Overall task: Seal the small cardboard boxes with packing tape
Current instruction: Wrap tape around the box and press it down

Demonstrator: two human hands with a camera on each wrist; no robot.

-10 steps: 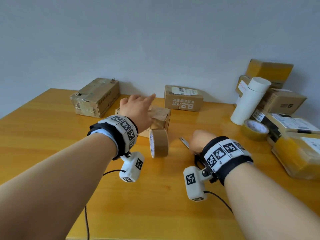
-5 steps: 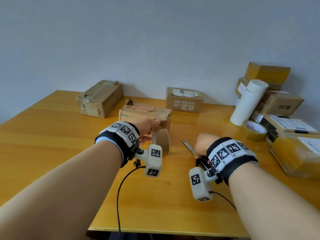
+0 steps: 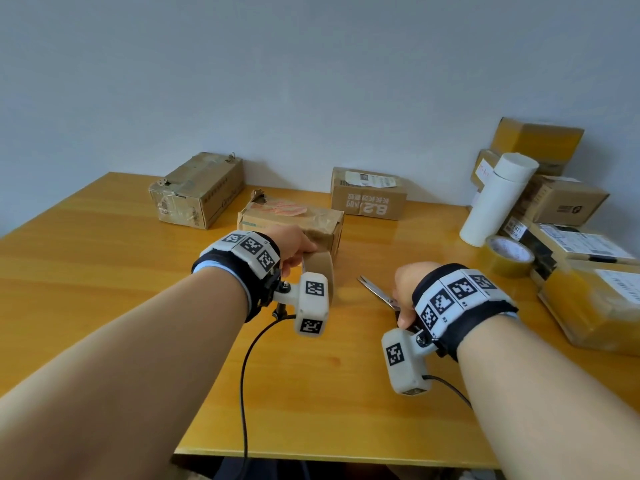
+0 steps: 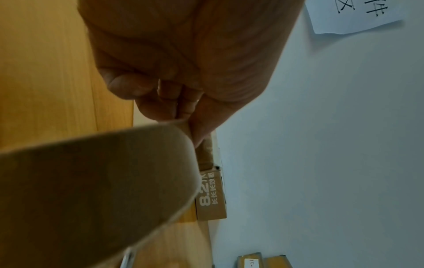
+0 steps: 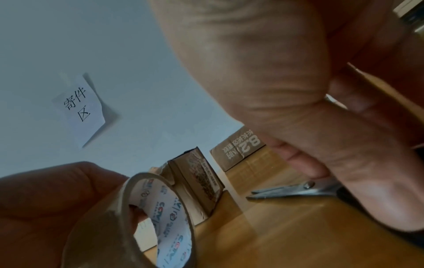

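Soft daylight; wrist views dim, perhaps motion-blurred.

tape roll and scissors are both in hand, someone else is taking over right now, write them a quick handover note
Left hand grips the brown tape roll, standing on edge on the table, fingers through its core.
Right hand holds the scissors, blades nearly closed, low over the table.
The torn box lies just behind the roll; no fresh tape visible on it.
Other boxes sit by the wall; a second tape roll lies at right.
Done: tools picked up.
Left: pull tape, stick it over the flaps, cut, repeat for the rest.
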